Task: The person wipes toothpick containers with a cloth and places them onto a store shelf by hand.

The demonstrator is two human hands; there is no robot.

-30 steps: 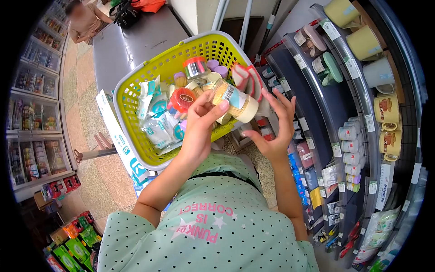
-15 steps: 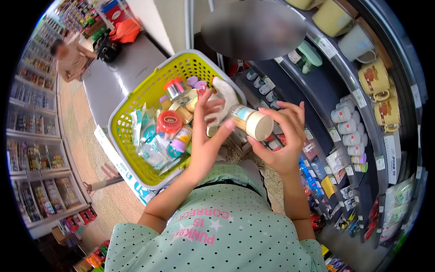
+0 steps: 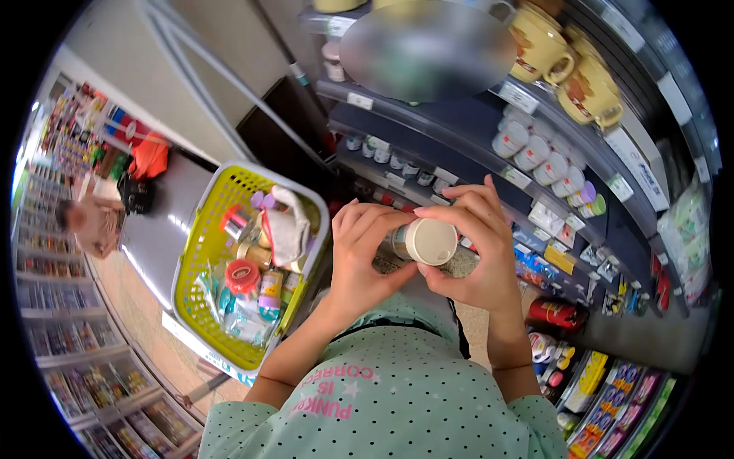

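A small clear jar with a cream lid (image 3: 432,242) is held in front of my chest, its lid facing up toward me. My left hand (image 3: 365,249) grips the jar's left side between thumb and fingers. From the other side, my right hand (image 3: 478,245) closes around the lid, thumb below and fingers above. The jar's body is mostly hidden behind the lid and the left fingers. To the left stands a yellow-green shopping basket (image 3: 191,287) with a grey rim. In it lie a red-lidded container (image 3: 242,276), a white cloth item (image 3: 289,233) and several small bottles and packets.
The basket rests on a grey counter (image 3: 164,206). Shelves on the right carry yellow mugs (image 3: 589,90), white-lidded jars (image 3: 539,153) and hanging packets. A person (image 3: 95,218) is at the far left, beyond a black bag (image 3: 135,193). Packaged goods (image 3: 612,405) fill a low rack at lower right.
My view has turned toward the shelves, so the basket appears farther left and lower. My left hand has come from beside the basket onto the jar, which now points lid-up.
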